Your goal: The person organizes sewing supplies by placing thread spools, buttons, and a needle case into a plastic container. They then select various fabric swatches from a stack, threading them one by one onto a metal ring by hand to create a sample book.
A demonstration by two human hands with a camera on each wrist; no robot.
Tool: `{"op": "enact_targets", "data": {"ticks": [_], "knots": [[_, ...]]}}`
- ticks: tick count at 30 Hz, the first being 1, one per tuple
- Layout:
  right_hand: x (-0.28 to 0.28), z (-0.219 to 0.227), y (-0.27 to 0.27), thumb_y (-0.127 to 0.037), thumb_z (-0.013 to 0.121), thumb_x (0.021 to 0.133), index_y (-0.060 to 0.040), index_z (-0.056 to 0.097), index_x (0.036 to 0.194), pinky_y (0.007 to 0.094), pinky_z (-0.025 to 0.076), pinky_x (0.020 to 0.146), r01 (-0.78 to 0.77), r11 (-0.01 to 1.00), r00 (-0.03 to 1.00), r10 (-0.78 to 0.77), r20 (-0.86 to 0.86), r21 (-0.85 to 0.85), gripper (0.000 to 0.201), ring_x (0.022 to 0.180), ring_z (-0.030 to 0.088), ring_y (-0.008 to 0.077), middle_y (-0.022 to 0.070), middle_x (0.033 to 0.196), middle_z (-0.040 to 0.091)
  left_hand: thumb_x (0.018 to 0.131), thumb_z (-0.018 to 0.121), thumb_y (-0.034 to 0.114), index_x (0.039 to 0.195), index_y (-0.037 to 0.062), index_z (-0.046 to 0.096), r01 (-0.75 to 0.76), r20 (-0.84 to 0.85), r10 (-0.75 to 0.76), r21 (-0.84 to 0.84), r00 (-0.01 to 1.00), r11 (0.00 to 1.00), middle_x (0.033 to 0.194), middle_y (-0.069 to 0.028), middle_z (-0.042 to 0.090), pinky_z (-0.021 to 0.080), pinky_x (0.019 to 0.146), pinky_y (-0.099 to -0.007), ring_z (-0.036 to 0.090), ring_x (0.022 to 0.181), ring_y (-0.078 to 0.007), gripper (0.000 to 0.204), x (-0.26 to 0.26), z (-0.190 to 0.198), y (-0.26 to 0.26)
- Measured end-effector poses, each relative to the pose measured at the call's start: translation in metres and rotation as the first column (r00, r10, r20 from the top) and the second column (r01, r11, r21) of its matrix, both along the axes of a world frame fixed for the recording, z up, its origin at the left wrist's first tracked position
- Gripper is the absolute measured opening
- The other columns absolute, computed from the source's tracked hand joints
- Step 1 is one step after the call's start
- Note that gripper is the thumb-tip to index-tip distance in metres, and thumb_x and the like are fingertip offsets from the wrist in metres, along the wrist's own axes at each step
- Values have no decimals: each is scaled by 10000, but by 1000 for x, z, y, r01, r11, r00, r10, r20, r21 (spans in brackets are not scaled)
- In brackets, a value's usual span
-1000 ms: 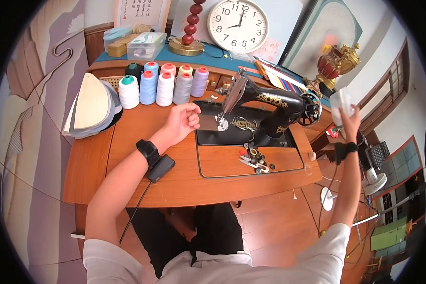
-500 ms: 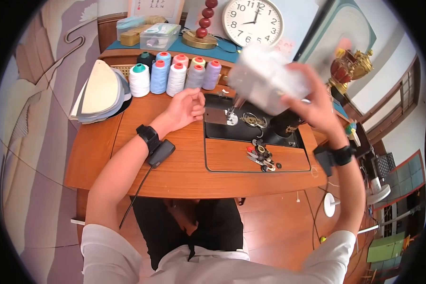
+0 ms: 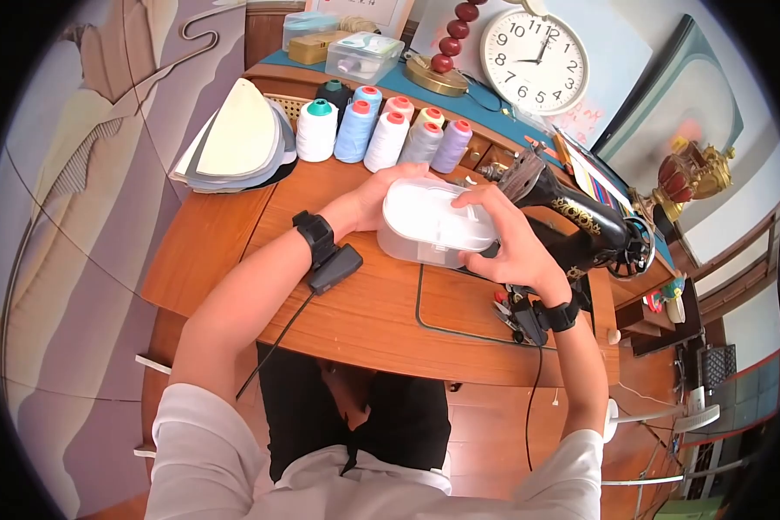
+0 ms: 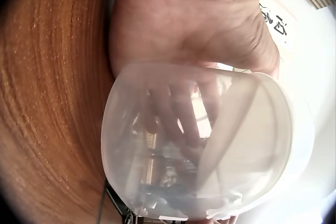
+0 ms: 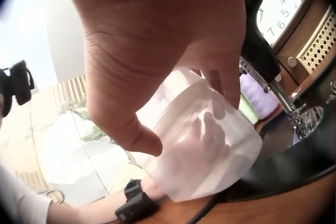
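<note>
A translucent plastic box with a white rounded lid is held over the wooden sewing table, in front of the thread cones. My right hand grips its right end, thumb low on the near side and fingers over the lid. Around the left end curls my left hand; through the clear wall of the box in the left wrist view, its fingers show along the far side. The right wrist view shows the thumb pressed to the box's side.
A black sewing machine stands right of the box. Several thread cones line the back, beside stacked fabric pieces. Buttons and small tools lie partly behind my right wrist. A clock leans behind.
My right hand has brought the box from the far right across to the table's middle. My left hand, earlier free and loosely curled, now holds the box's left end. The head view has shifted.
</note>
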State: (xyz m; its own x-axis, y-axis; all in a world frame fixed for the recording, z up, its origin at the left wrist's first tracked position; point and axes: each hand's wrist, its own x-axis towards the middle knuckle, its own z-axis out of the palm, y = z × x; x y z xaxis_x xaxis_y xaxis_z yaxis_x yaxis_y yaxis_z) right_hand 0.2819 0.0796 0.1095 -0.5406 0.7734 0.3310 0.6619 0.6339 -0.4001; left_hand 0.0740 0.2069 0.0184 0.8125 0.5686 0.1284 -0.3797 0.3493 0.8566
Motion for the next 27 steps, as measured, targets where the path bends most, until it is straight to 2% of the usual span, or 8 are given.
{"op": "enact_targets", "data": {"ticks": [10, 12, 16, 18, 20, 23, 25, 27], "knots": [[-6, -6, -5, -122, 750, 680, -74, 543, 1183, 437, 481, 981, 23, 995, 999, -27, 45, 96, 547, 1161, 544, 386, 157, 1311, 518, 918, 468, 391, 1342, -45, 558, 68, -14, -68, 3, 998, 998, 1291, -169, 630, 478, 1045, -378, 627, 1170, -263, 614, 3, -4, 5], [-10, -7, -6, -148, 759, 673, -45, 543, 1157, 456, 480, 972, 3, 950, 970, -78, 231, 311, 540, 1142, 552, 377, 168, 1315, 521, 919, 471, 389, 1343, -36, 559, 61, -22, -61, 8, 998, 998, 1292, -171, 630, 486, 1038, -382, 631, 1166, -268, 607, 4, -5, 5], [-27, -7, -12, -205, 800, 678, -18, 542, 1134, 464, 477, 975, -24, 923, 942, -108, 317, 384, 556, 1134, 560, 371, 174, 1304, 534, 914, 527, 396, 1270, 5, 618, 73, 5, -73, -143, 997, 987, 1209, -129, 672, 522, 948, -354, 660, 1070, -223, 536, 4, -15, 10], [-33, -10, -9, -260, 820, 683, 5, 548, 1067, 463, 489, 979, -85, 901, 928, -84, 364, 425, 540, 1149, 570, 388, 188, 1304, 555, 916, 536, 396, 1238, 24, 628, 80, -28, -83, -102, 996, 992, 1184, -118, 676, 525, 926, -350, 662, 1047, -218, 500, 3, -12, 8], [-34, -14, -6, -300, 816, 731, 6, 565, 1108, 469, 487, 1007, -96, 901, 931, -69, 359, 422, 546, 1183, 577, 395, 196, 1334, 559, 918, 544, 396, 1206, 43, 638, 79, -60, -83, -59, 995, 995, 1160, -107, 681, 528, 904, -346, 665, 1024, -213, 465, 0, -13, 11], [-33, -22, -2, -310, 795, 780, 3, 574, 1245, 480, 468, 1060, -126, 854, 902, -114, 417, 505, 602, 1272, 556, 389, 207, 1390, 548, 929, 492, 353, 1339, 18, 564, 42, -59, -52, -151, 997, 988, 1225, -142, 660, 515, 986, -384, 658, 1094, -264, 534, -2, -15, 14], [-29, -27, -3, -325, 783, 808, -57, 548, 1388, 500, 436, 1105, -149, 836, 891, -117, 438, 528, 681, 1347, 517, 373, 194, 1432, 538, 928, 498, 326, 1310, 15, 585, -74, -134, 52, -160, 990, 984, 1164, -124, 668, 518, 976, -373, 657, 1065, -255, 501, 0, -8, 7], [-25, -36, -3, -336, 788, 803, -101, 541, 1414, 503, 432, 1108, -184, 808, 880, -118, 460, 560, 700, 1348, 519, 365, 177, 1434, 542, 925, 500, 316, 1299, 13, 593, 35, -85, -46, -120, 995, 992, 1152, -116, 665, 516, 978, -367, 651, 1060, -248, 491, 0, -21, 22]]}}
